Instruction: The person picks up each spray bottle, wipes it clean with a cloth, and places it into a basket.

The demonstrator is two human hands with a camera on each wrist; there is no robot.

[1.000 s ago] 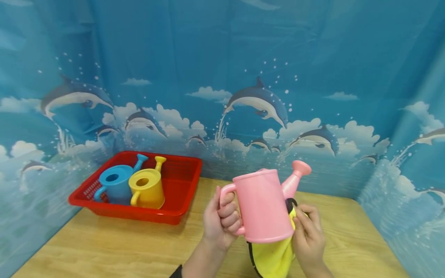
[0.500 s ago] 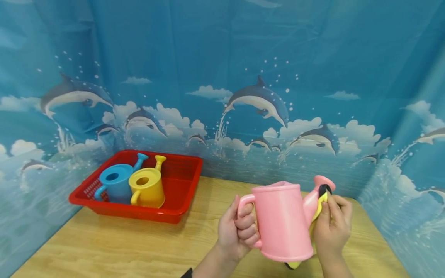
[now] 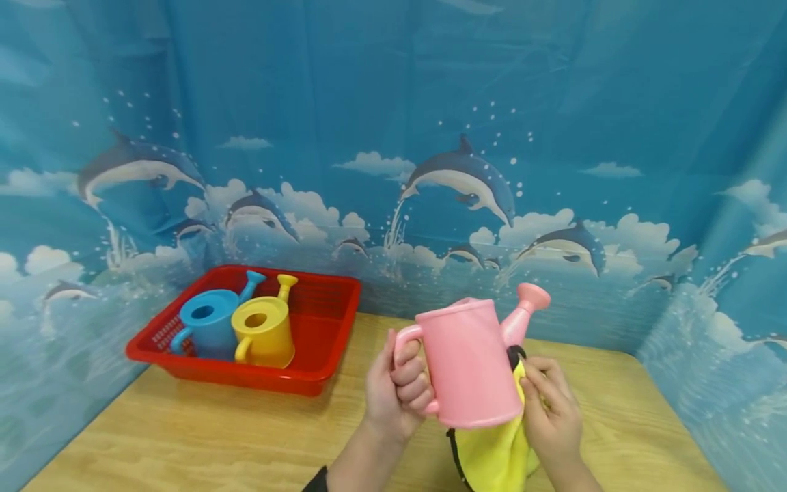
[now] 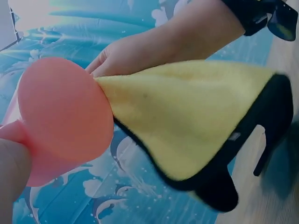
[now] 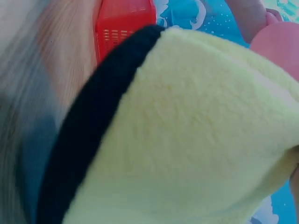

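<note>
My left hand (image 3: 399, 389) grips the handle of a pink watering can (image 3: 472, 365), held up over the table with its spout pointing to the upper right. A yellow cloth (image 3: 494, 451) with a black edge is pinched by my right hand (image 3: 553, 403), against the can near the base of the spout. Below the can, the cloth hangs down. In the left wrist view the can's round bottom (image 4: 65, 112) faces the camera, and the spread cloth (image 4: 187, 116) stretches beside it. The cloth (image 5: 201, 126) fills most of the right wrist view.
On the left of the wooden table (image 3: 203, 437) stands a red basket (image 3: 246, 379). Inside it are a blue watering can (image 3: 215, 335) and a yellow watering can (image 3: 270, 335). A blue dolphin-print curtain (image 3: 369, 89) hangs behind and along both sides.
The pink watering can first moved right and down, with the cloth up at its spout head. It has since come back left and up, and the cloth is lower, at the spout's base.
</note>
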